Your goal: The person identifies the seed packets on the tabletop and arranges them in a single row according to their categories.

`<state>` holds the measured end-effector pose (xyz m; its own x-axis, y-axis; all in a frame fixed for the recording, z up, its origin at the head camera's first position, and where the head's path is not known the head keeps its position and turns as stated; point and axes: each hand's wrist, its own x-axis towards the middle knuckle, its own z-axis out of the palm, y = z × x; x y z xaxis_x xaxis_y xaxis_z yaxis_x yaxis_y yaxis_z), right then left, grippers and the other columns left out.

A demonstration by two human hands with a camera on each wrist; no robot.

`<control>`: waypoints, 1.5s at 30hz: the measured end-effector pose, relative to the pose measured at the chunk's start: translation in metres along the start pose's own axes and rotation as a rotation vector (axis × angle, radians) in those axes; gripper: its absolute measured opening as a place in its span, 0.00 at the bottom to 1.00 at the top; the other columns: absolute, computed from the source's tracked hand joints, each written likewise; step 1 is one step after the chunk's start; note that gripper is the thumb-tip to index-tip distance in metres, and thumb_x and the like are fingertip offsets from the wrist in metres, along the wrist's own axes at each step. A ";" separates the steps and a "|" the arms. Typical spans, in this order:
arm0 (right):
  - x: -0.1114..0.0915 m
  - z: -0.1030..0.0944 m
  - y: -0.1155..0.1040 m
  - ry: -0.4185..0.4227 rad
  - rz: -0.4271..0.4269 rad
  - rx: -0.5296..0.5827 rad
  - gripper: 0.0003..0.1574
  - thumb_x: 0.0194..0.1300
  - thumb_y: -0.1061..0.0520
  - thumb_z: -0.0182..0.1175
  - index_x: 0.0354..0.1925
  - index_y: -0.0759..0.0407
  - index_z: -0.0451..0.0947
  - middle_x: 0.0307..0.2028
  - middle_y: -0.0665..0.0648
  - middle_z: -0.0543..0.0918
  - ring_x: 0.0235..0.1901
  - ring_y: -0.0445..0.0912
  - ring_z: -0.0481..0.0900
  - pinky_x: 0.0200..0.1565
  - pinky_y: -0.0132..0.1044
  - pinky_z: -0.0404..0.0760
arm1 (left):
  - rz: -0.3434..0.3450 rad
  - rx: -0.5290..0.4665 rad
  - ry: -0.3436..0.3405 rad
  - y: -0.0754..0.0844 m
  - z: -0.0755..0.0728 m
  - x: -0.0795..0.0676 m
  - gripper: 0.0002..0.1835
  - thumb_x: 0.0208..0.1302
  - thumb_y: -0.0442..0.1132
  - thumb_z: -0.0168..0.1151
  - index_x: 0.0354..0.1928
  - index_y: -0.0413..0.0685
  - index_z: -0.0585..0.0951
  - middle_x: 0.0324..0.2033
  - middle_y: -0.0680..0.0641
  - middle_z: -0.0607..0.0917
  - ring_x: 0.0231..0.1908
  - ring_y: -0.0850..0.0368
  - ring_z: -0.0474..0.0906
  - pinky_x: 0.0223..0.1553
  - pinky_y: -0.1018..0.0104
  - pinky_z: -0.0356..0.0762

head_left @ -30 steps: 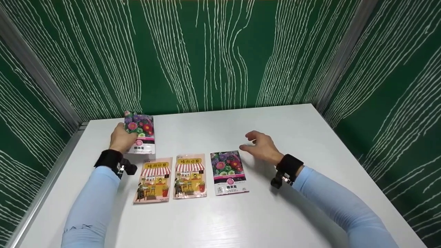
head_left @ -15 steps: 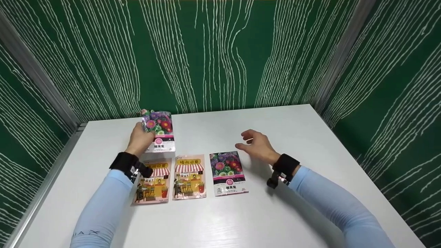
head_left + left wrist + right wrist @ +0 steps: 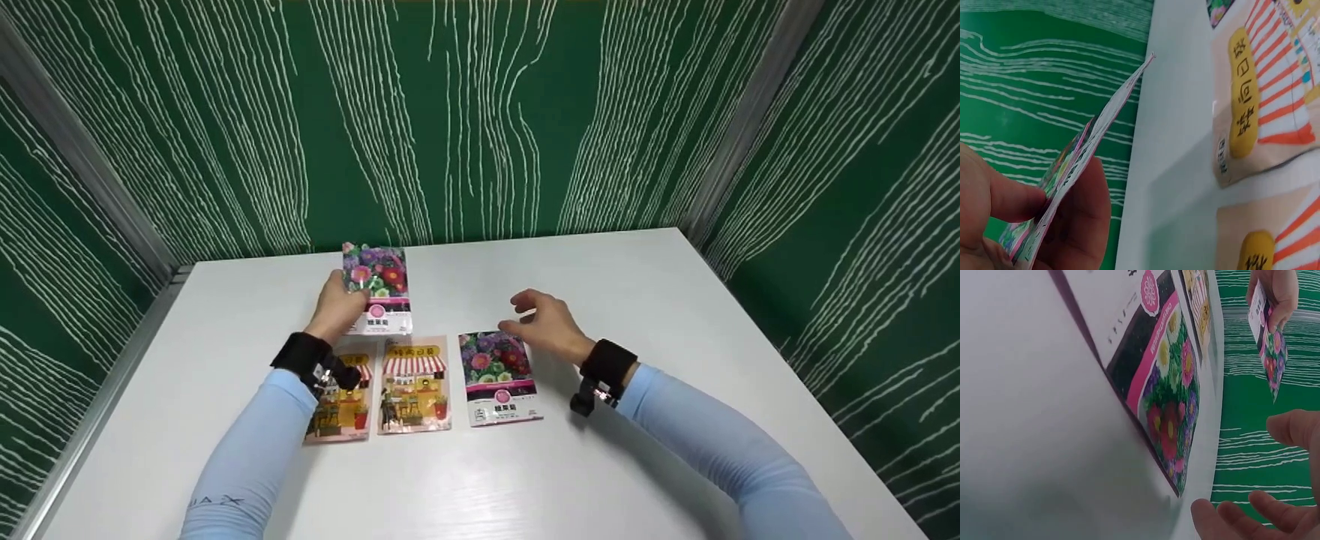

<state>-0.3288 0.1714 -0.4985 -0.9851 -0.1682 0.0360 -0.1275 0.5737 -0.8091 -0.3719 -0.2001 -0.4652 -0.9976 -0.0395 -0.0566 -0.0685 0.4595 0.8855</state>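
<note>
My left hand (image 3: 335, 307) pinches a seed packet (image 3: 384, 276) with colourful flowers between thumb and fingers, at its left edge. In the left wrist view the packet (image 3: 1081, 152) shows nearly edge-on, raised off the table. My right hand (image 3: 551, 326) holds nothing; its thumb and fingers are spread apart near the top edge of a matching flower seed packet (image 3: 501, 379) that lies flat. The right wrist view shows a gap between these fingers and that packet (image 3: 1168, 382). Two seed packets with a striped awning picture, a left one (image 3: 341, 412) and a right one (image 3: 415, 386), lie beside it.
The packets lie in a row on a white table (image 3: 480, 487). Green panels (image 3: 495, 120) with white wavy lines rise behind it and at both sides. My left forearm and wrist camera cover part of the leftmost packet.
My left hand has carried the flower seed packet to the right along the table's far side. My right hand has shifted slightly left, closer to the flat flower packet. The lying packets stay put.
</note>
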 end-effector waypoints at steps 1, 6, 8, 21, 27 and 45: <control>0.000 0.001 -0.001 -0.005 0.003 0.004 0.39 0.71 0.48 0.75 0.70 0.68 0.78 0.66 0.72 0.85 0.62 0.65 0.90 0.65 0.57 0.89 | 0.003 0.001 -0.003 0.000 0.004 0.000 0.30 0.80 0.36 0.54 0.77 0.29 0.64 0.75 0.27 0.74 0.80 0.35 0.69 0.87 0.44 0.61; 0.001 0.004 -0.004 -0.028 -0.002 0.033 0.40 0.71 0.48 0.75 0.71 0.68 0.77 0.66 0.73 0.85 0.62 0.65 0.90 0.65 0.57 0.89 | 0.017 -0.029 -0.032 0.001 0.021 -0.001 0.28 0.79 0.35 0.54 0.76 0.31 0.66 0.72 0.28 0.75 0.75 0.37 0.71 0.85 0.44 0.64; 0.002 0.005 -0.005 -0.032 -0.005 0.041 0.40 0.71 0.48 0.75 0.70 0.68 0.77 0.67 0.73 0.85 0.63 0.65 0.90 0.66 0.57 0.89 | 0.021 -0.047 -0.052 0.002 0.028 -0.002 0.28 0.80 0.35 0.54 0.76 0.31 0.65 0.72 0.28 0.75 0.75 0.37 0.72 0.85 0.44 0.65; 0.005 0.007 -0.008 -0.045 0.007 0.065 0.39 0.71 0.48 0.74 0.70 0.70 0.78 0.66 0.73 0.86 0.63 0.66 0.90 0.67 0.57 0.88 | 0.049 -0.056 -0.077 0.019 0.070 -0.010 0.26 0.76 0.33 0.58 0.72 0.33 0.69 0.70 0.28 0.78 0.74 0.36 0.74 0.85 0.46 0.65; 0.007 0.007 -0.009 -0.041 0.051 0.080 0.42 0.72 0.46 0.74 0.73 0.69 0.76 0.63 0.70 0.88 0.64 0.64 0.89 0.63 0.52 0.90 | 0.066 -0.076 -0.108 0.033 0.091 -0.016 0.26 0.76 0.33 0.59 0.72 0.35 0.70 0.69 0.30 0.80 0.73 0.38 0.76 0.86 0.47 0.65; 0.013 -0.025 -0.009 -0.079 0.251 0.373 0.40 0.75 0.53 0.74 0.75 0.71 0.72 0.48 0.57 0.89 0.37 0.39 0.91 0.52 0.38 0.95 | 0.169 -0.007 -0.161 0.028 0.170 -0.002 0.26 0.76 0.38 0.63 0.71 0.40 0.70 0.67 0.37 0.83 0.71 0.45 0.79 0.80 0.53 0.73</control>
<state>-0.3433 0.1841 -0.4766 -0.9664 -0.1298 -0.2219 0.1791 0.2790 -0.9434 -0.3738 -0.0362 -0.5183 -0.9835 0.1796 0.0208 0.0995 0.4417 0.8916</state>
